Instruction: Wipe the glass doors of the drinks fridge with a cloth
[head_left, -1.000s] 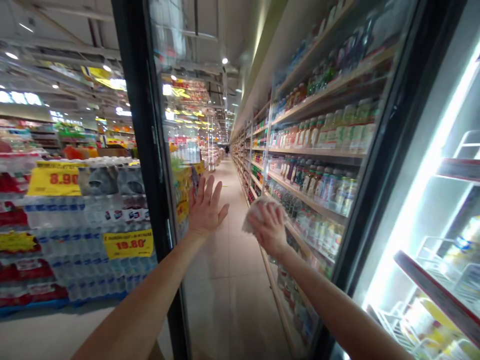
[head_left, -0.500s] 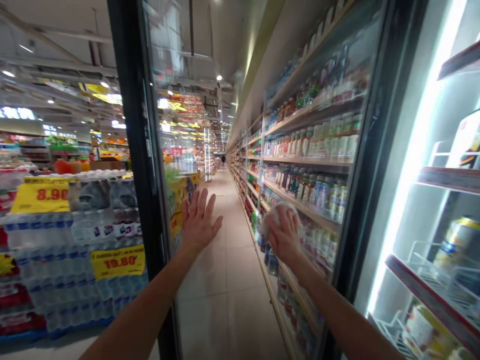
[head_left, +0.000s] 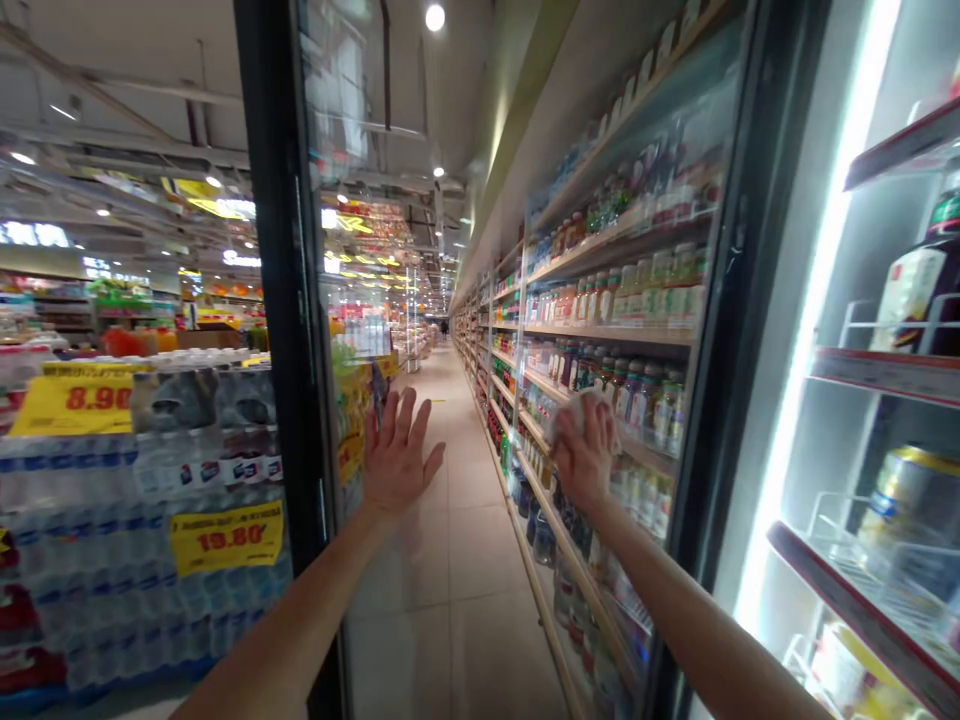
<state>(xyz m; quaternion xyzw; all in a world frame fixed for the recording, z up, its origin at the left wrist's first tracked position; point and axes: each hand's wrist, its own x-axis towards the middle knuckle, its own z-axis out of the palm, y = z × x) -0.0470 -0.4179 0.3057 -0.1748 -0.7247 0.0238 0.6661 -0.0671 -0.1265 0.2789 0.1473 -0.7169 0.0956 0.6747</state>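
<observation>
A glass cooler door (head_left: 397,640) with a black frame stands open in front of me, and shelves of bottles show through its pane. My left hand (head_left: 397,455) lies flat against the glass near the left frame post, fingers spread, holding nothing. On the right half of the pane, my right hand (head_left: 587,460) presses a white cloth (head_left: 568,420) to the glass. The cloth is bunched under the fingers, and most of it is hidden by them.
To the right is the lit cooler with wire shelves (head_left: 885,580), cans and a dark bottle (head_left: 919,285). Stacked packs of bottled water (head_left: 150,560) with yellow price signs (head_left: 229,538) stand left of the door. A tiled aisle runs beyond the glass.
My right hand has moved the cloth slightly right and up across the glass. The left hand keeps its flat place on the pane. The view has shifted a little.
</observation>
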